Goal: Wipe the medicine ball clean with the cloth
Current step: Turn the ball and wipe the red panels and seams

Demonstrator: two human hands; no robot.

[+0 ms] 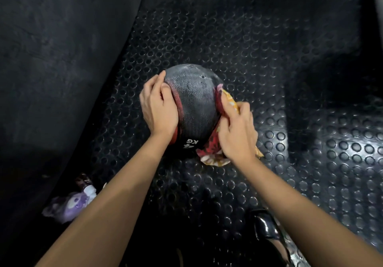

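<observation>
Medicine ball (194, 100): matt, finely textured rubber. Cloth (213, 152): printed fabric. Floor mat (310, 163) at 3 o'clock: glossy studded rubber.

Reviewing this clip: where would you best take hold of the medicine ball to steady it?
The medicine ball is round, without handles, so no pinch works. Probably best: cup its bare left side, as the left hand does, opposite the cloth under the right hand.

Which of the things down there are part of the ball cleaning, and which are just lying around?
In use:
- medicine ball, black and red, on the studded floor mat
- patterned cloth, pressed to the ball's side by the right hand
- left hand, steadying the other side

Lying about:
- purple plush toy, near left
- shiny black shoe, near right
</observation>
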